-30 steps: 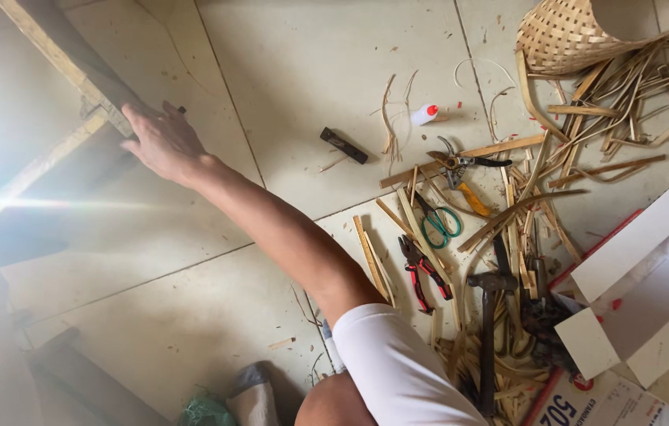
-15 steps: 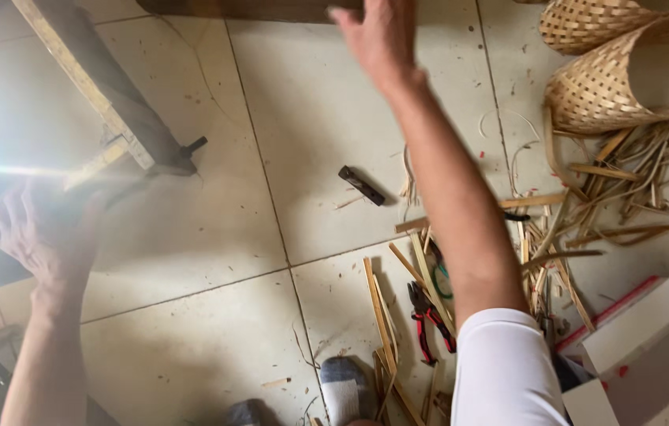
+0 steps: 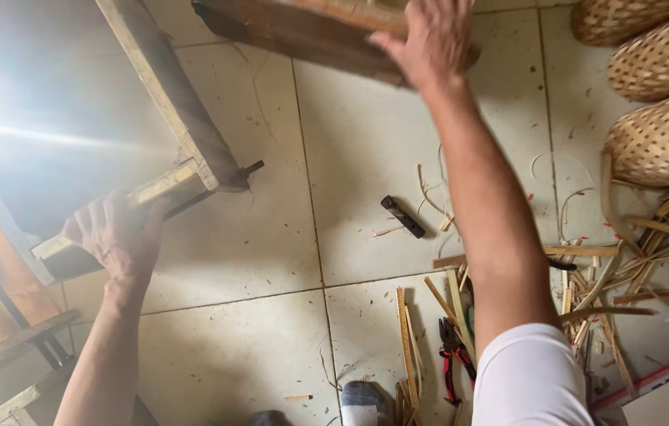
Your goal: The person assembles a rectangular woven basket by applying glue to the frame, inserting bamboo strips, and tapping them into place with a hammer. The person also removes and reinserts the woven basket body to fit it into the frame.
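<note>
**A:** Hands are both clamped on that wooden frame (image 3: 184,134), one at each end. Left hand (image 3: 117,233) is wrapped around the pale crosspiece low on the left; right hand (image 3: 429,35) is flat over the dark plank at the top. Frame hangs tilted above the tile floor (image 3: 255,260), not resting on it as far as I can tell.

**B:** Biggest risk, I'd guess, is that bolt end (image 3: 251,167) sticking out of the joint. If the frame swings down it could gouge a tile or catch a wrist. And the right grip looks more like a palm press than a full wrap (fingers mostly hidden over the edge), so a slip there seems possible.

**A:** Room-wise, the middle of the floor is mostly open, only a small dark tool (image 3: 403,216) lying there. Right side is crowded: woven baskets (image 3: 657,142) along the edge, a heap of bamboo strips (image 3: 626,268) below them.

**B:** Red-handled pliers (image 3: 452,363) sit near the right elbow too. The left side is boxed in by more timber (image 3: 3,347), so open floor is really just the centre.
</note>
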